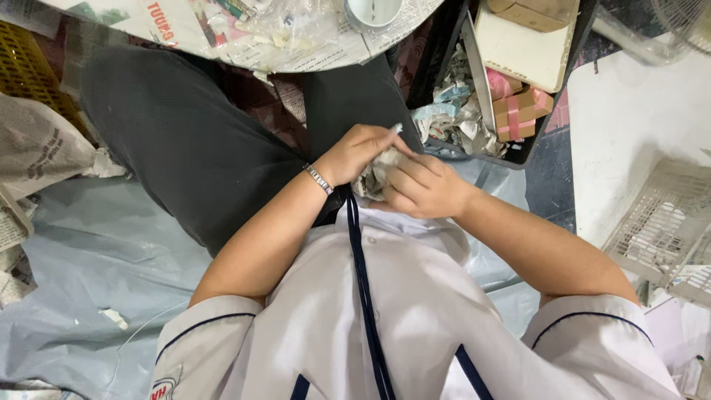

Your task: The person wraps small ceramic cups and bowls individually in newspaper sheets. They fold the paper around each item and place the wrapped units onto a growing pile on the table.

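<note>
Both my hands meet over my lap, just above my white shirt. My left hand [359,152], with a metal bracelet [319,179] on the wrist, is closed on a crumpled wad of newspaper [374,176]. My right hand [424,187] wraps the same wad from the right, fingers curled over it. A thin white strip sticks out past my left fingers. What the paper holds is hidden.
A round table [318,52] covered in newspaper, with a white cup [372,11], is ahead. A black crate [518,152] holds paper scraps and small brown boxes with pink tape [520,112]. A white plastic basket [666,222] lies right; a yellow crate [26,63] left.
</note>
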